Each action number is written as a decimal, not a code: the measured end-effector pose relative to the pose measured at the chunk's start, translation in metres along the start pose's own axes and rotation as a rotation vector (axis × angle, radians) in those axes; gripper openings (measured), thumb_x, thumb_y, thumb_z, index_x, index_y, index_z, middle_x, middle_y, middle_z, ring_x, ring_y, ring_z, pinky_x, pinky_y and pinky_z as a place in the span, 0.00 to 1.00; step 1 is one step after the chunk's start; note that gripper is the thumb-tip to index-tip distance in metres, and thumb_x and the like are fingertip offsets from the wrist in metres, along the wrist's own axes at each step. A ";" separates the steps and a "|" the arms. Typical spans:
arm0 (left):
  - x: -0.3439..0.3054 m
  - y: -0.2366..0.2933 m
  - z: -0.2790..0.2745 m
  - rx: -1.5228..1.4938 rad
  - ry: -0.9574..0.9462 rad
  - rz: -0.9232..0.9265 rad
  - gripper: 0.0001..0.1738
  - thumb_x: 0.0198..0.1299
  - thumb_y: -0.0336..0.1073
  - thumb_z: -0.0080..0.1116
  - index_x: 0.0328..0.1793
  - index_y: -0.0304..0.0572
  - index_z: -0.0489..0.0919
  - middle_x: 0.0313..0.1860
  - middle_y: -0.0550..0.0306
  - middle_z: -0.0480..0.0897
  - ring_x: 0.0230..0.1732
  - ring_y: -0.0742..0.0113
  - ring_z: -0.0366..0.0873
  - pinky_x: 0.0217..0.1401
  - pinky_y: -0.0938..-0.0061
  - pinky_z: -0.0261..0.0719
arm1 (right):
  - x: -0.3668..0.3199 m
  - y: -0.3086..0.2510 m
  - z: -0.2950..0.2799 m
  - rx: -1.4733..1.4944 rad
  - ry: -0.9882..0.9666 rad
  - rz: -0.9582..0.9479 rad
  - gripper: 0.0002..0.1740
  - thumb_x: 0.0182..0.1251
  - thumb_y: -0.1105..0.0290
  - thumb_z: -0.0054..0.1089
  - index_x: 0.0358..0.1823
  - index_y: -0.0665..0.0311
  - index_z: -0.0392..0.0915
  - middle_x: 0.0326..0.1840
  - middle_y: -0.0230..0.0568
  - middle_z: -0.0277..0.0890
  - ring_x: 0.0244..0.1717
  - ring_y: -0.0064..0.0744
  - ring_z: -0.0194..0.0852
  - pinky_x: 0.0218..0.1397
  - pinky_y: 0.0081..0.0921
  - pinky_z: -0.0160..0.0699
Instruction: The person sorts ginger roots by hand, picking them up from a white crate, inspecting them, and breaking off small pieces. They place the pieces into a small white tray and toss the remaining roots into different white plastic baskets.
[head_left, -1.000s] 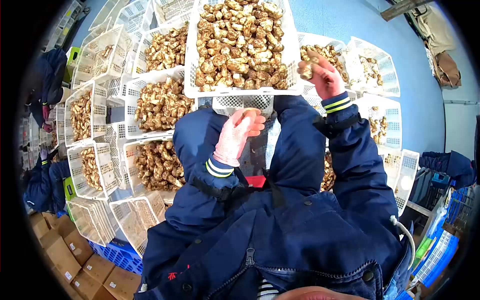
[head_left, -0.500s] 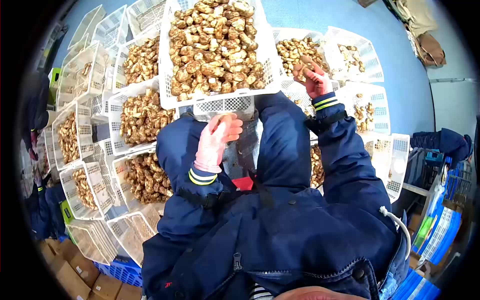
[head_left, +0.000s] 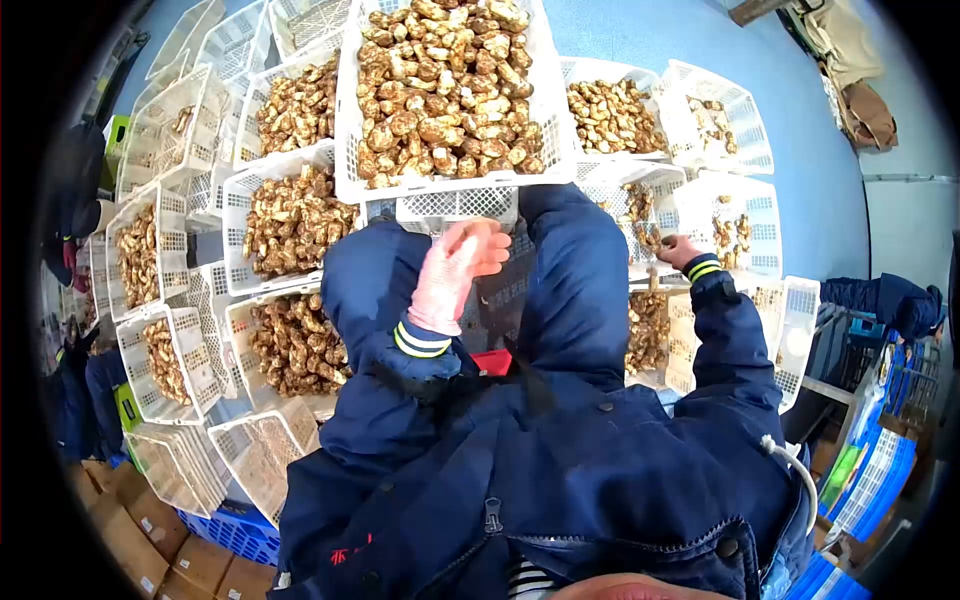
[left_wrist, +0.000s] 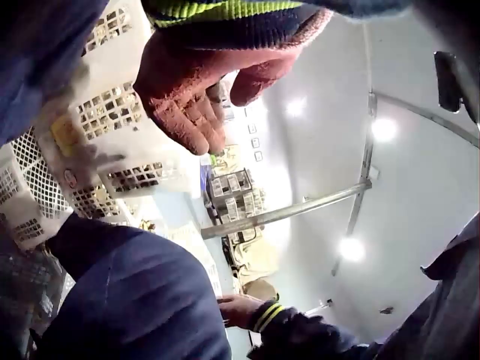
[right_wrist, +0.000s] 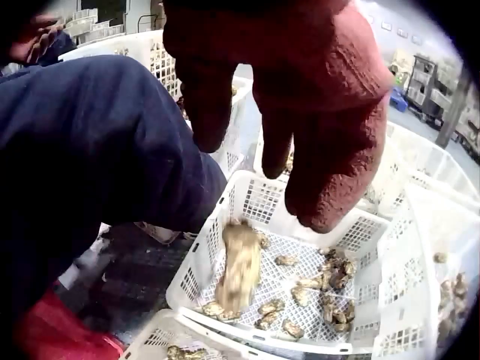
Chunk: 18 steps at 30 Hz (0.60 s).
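Observation:
My right hand (head_left: 680, 252) is over a white crate at the right of my knees. In the right wrist view the gloved fingers (right_wrist: 330, 172) point down, and a blurred mushroom-like piece (right_wrist: 240, 270) hangs in the air below, apart from them. Several similar pieces (right_wrist: 300, 295) lie on that crate's mesh floor. Above my lap, my left hand (head_left: 460, 272) is raised with fingers loosely bent; the left wrist view shows this hand (left_wrist: 202, 94) with no piece clearly visible in it. Just beyond it, a large white crate (head_left: 455, 184) is heaped with brown and cream pieces (head_left: 440, 90).
Filled white crates (head_left: 290, 220) stand at the left, others (head_left: 735, 160) at the right. Stacked crates (head_left: 180, 470) and cardboard boxes (head_left: 130, 530) are at the lower left. Blue racks (head_left: 880, 480) stand at the right. People are partly visible at both sides.
My right hand has moved from above the farther right crates back toward my body and has let go of the piece it held. My left hand stays over my lap.

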<state>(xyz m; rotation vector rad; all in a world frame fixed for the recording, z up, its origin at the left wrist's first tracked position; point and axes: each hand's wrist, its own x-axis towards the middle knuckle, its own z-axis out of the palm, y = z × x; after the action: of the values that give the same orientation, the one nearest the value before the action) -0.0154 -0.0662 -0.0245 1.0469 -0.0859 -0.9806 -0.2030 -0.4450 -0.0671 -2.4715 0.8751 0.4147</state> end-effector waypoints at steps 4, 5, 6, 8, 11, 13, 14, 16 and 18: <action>0.002 -0.004 0.005 -0.083 -0.071 -0.003 0.19 0.62 0.43 0.48 0.51 0.34 0.71 0.40 0.50 0.79 0.38 0.66 0.77 0.43 0.74 0.75 | 0.051 -0.086 -0.037 0.076 0.342 -0.331 0.19 0.56 0.61 0.53 0.47 0.62 0.74 0.45 0.46 0.75 0.47 0.43 0.72 0.50 0.32 0.69; 0.000 0.003 0.010 -0.030 -0.013 -0.030 0.20 0.62 0.44 0.48 0.51 0.34 0.71 0.40 0.51 0.79 0.39 0.66 0.77 0.43 0.74 0.75 | 0.056 -0.135 -0.045 -0.066 0.442 -0.465 0.15 0.57 0.62 0.54 0.45 0.57 0.75 0.42 0.44 0.75 0.44 0.44 0.72 0.47 0.33 0.70; 0.001 0.004 0.009 -0.033 -0.007 -0.027 0.20 0.62 0.44 0.48 0.51 0.34 0.71 0.40 0.51 0.79 0.39 0.66 0.77 0.43 0.74 0.75 | 0.068 -0.181 -0.054 -0.138 0.423 -0.667 0.14 0.56 0.61 0.54 0.43 0.54 0.75 0.37 0.41 0.74 0.41 0.44 0.72 0.45 0.34 0.70; 0.002 0.006 0.003 -0.009 0.046 0.045 0.21 0.62 0.45 0.48 0.51 0.34 0.71 0.40 0.51 0.79 0.39 0.67 0.77 0.43 0.74 0.75 | 0.097 -0.241 -0.045 -0.402 0.254 -0.792 0.14 0.53 0.64 0.56 0.42 0.58 0.74 0.41 0.40 0.74 0.44 0.40 0.71 0.48 0.32 0.68; 0.004 0.014 -0.005 -0.116 0.030 0.026 0.18 0.63 0.41 0.48 0.51 0.34 0.71 0.39 0.53 0.79 0.37 0.71 0.76 0.41 0.80 0.73 | 0.139 -0.282 -0.011 -0.931 0.101 -0.612 0.18 0.51 0.55 0.58 0.41 0.56 0.75 0.41 0.37 0.75 0.46 0.37 0.72 0.49 0.35 0.67; 0.006 0.017 -0.010 -0.136 0.023 0.043 0.18 0.63 0.42 0.48 0.51 0.34 0.71 0.39 0.53 0.79 0.37 0.71 0.76 0.42 0.79 0.73 | 0.149 -0.284 0.003 -1.135 0.057 -0.571 0.16 0.53 0.57 0.54 0.39 0.58 0.76 0.38 0.38 0.77 0.44 0.37 0.73 0.47 0.34 0.68; 0.008 0.018 -0.012 -0.128 0.034 0.050 0.18 0.63 0.42 0.48 0.51 0.34 0.71 0.39 0.53 0.79 0.38 0.71 0.76 0.42 0.79 0.73 | 0.151 -0.279 0.009 -1.180 0.047 -0.583 0.15 0.56 0.59 0.49 0.38 0.60 0.77 0.35 0.38 0.78 0.43 0.37 0.74 0.45 0.32 0.70; 0.009 0.017 -0.014 -0.126 0.047 0.058 0.18 0.63 0.42 0.49 0.51 0.34 0.71 0.39 0.53 0.79 0.38 0.71 0.76 0.42 0.79 0.73 | 0.158 -0.278 0.012 -1.182 0.077 -0.584 0.11 0.56 0.64 0.47 0.32 0.60 0.77 0.32 0.38 0.79 0.39 0.35 0.77 0.43 0.29 0.73; 0.007 0.018 -0.017 -0.170 0.027 0.039 0.17 0.63 0.41 0.48 0.50 0.34 0.72 0.39 0.54 0.79 0.38 0.71 0.76 0.42 0.79 0.73 | 0.156 -0.274 0.001 -0.874 0.077 -0.584 0.10 0.54 0.65 0.48 0.30 0.60 0.78 0.31 0.42 0.79 0.37 0.38 0.78 0.43 0.33 0.73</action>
<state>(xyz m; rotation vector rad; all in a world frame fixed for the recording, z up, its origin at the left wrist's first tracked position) 0.0085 -0.0576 -0.0227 0.8985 -0.0003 -0.9220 0.0927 -0.3375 -0.0419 -3.3692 -0.1024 0.5668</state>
